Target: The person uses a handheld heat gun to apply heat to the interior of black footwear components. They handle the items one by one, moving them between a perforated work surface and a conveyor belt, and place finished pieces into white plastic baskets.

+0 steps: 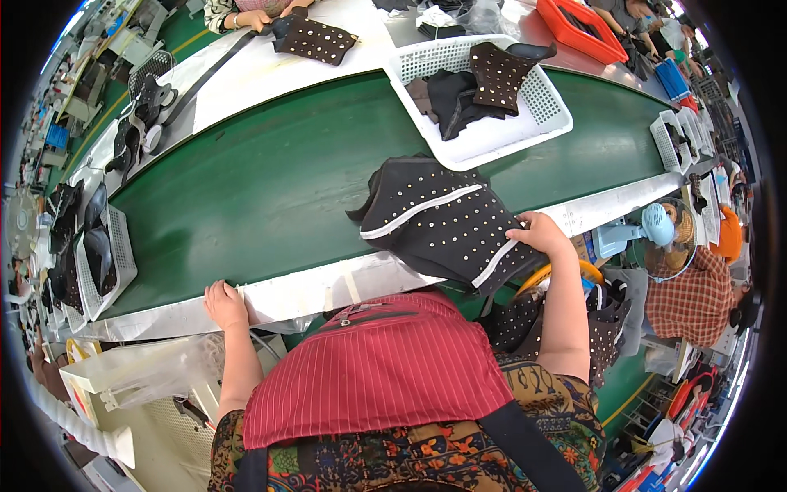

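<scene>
A black studded garment piece with two white strips lies on the green conveyor belt and hangs over its near metal edge. My right hand grips the garment piece at its right end, the thumb on top and some fingers hidden beneath the cloth. To the left, my left hand rests on the metal edge, holding nothing, its fingers laid over the rim. More dark studded pieces hang below the belt, by my right forearm.
A white basket with dark garment pieces stands on the belt's far side. Another white basket sits at the left end. At the right is a blue fan. Across the belt, a person's hands touch a studded piece.
</scene>
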{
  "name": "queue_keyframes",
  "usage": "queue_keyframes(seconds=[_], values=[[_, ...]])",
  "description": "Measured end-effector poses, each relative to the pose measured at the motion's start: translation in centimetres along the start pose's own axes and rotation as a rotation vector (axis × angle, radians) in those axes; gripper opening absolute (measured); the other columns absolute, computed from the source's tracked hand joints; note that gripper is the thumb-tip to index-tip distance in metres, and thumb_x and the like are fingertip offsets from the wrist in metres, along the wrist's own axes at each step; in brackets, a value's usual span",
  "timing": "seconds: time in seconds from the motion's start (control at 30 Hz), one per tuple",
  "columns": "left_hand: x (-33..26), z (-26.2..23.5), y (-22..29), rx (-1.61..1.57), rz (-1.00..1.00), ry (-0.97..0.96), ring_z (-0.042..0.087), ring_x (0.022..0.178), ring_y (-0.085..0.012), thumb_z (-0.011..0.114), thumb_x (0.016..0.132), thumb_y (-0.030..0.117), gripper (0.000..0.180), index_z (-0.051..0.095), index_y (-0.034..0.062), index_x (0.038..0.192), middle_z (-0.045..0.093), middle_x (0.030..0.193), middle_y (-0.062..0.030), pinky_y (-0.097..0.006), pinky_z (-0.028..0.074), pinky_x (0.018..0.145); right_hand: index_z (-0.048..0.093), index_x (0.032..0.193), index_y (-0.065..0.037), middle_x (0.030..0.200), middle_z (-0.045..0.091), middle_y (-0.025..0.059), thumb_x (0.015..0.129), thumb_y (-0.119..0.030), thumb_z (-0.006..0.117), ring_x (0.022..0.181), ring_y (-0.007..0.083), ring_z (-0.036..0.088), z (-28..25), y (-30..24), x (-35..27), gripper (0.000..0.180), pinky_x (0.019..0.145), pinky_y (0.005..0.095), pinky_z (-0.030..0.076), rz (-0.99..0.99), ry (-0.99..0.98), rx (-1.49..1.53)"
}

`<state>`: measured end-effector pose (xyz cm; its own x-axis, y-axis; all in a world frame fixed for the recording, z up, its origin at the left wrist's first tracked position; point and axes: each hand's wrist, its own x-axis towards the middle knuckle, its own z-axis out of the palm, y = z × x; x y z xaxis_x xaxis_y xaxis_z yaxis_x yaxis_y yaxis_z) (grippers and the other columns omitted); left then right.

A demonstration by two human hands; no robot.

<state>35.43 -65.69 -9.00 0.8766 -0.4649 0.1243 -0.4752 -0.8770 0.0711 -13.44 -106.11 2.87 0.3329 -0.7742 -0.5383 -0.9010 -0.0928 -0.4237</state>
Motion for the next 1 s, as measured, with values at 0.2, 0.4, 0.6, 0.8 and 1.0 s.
queue_keyframes(seconds=[0.2, 0.4, 0.6, 0.8, 1.0], values=[[-0.1, 0.0, 0.0, 0.005, -0.022, -0.016, 0.043, 0.123, -0.0274, 0.041, 0.092, 0.027, 0.032, 0.062, 0.0102, 0.109, 0.058, 0.121, -0.0037, -0.045, 0.027, 0.106, 0.060, 0.108, 0.003, 0.098, 0.065, 0.0188, 0.081, -0.025, 0.065, 0.090, 0.0285, 0.064, -0.5, -1.5, 1.0, 0.039, 0.080, 0.0344, 0.049, -0.194, 0.435, 0.101], [-0.1, -0.1, 0.2, -0.006, -0.042, -0.001, 0.043, 0.123, -0.0276, 0.042, 0.091, 0.027, 0.032, 0.062, 0.0098, 0.108, 0.058, 0.120, -0.0046, -0.046, 0.027, 0.105, 0.063, 0.099, 0.000, 0.088, 0.066, 0.0161, 0.081, -0.019, 0.064, 0.080, 0.0259, 0.063, -2.4, -7.8, 4.8, 0.026, 0.073, 0.0332, 0.048, -0.323, 0.559, 0.118], [0.3, 0.1, 0.1, -0.009, -0.011, 0.023, 0.044, 0.122, -0.0291, 0.044, 0.090, 0.024, 0.029, 0.063, 0.0084, 0.106, 0.058, 0.119, -0.0065, -0.047, 0.028, 0.104, 0.066, 0.095, -0.002, 0.086, 0.067, 0.0143, 0.078, -0.023, 0.065, 0.079, 0.0267, 0.064, -5.9, -9.6, 16.7, 0.027, 0.074, 0.0331, 0.048, -0.271, 0.631, 0.214], [-0.1, 0.2, 0.0, -0.012, -0.012, 0.034, 0.045, 0.121, -0.0298, 0.045, 0.089, 0.021, 0.027, 0.063, 0.0082, 0.105, 0.059, 0.117, -0.0073, -0.046, 0.028, 0.104, 0.066, 0.096, -0.004, 0.091, 0.067, 0.0160, 0.075, -0.027, 0.064, 0.089, 0.0301, 0.064, -6.3, -9.5, 25.7, 0.031, 0.080, 0.0364, 0.048, -0.177, 0.768, 0.124], [-0.3, -0.4, 0.4, -0.020, -0.014, 0.034, 0.045, 0.121, -0.0306, 0.045, 0.088, 0.020, 0.027, 0.062, 0.0073, 0.105, 0.059, 0.115, -0.0080, -0.046, 0.027, 0.105, 0.065, 0.102, -0.002, 0.096, 0.065, 0.0216, 0.076, -0.028, 0.064, 0.093, 0.0357, 0.062, -6.2, -11.3, 28.3, 0.037, 0.084, 0.0412, 0.047, -0.042, 0.796, -0.085]])
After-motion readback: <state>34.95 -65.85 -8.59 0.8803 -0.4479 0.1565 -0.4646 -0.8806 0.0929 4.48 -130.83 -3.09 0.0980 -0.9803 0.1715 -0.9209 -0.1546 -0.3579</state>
